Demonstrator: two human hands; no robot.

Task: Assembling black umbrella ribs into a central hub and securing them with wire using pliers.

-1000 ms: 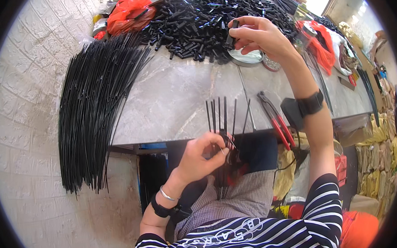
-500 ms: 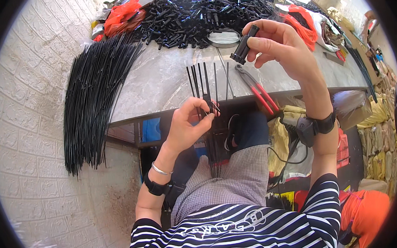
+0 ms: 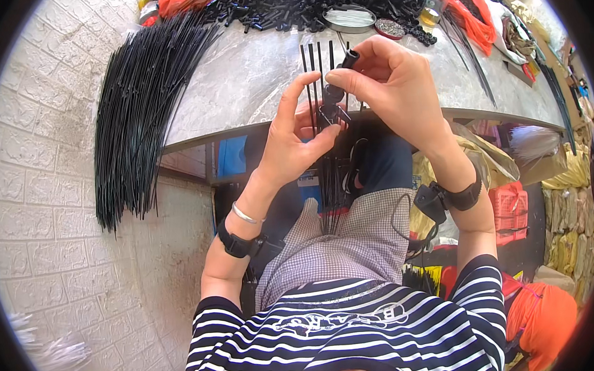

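My left hand (image 3: 297,132) is around a bunch of thin black rods (image 3: 328,174) that stand up from my lap past the table edge. Its index finger is raised, while the thumb presses near a small black hub (image 3: 333,114) where the rods gather. In my right hand (image 3: 399,89), thumb and fingers pinch a short black plastic tube (image 3: 349,60) with a flared collar. The tube is tilted, its lower end down at the hub between both hands. Whether it is seated on the rods I cannot tell; fingers hide part of the contact.
A thick sheaf of black rods (image 3: 152,106) hangs over the table's left end. Black tubular parts (image 3: 281,8) are heaped at the back, beside a round tin of pale pins (image 3: 349,19) and a smaller red-rimmed dish (image 3: 389,27). The grey tabletop (image 3: 231,81) ends just beyond my hands.
My right hand has come down and leftward, bringing the black tube to the hub at my left hand. My left index finger has lifted away from the thumb. The view has shifted.
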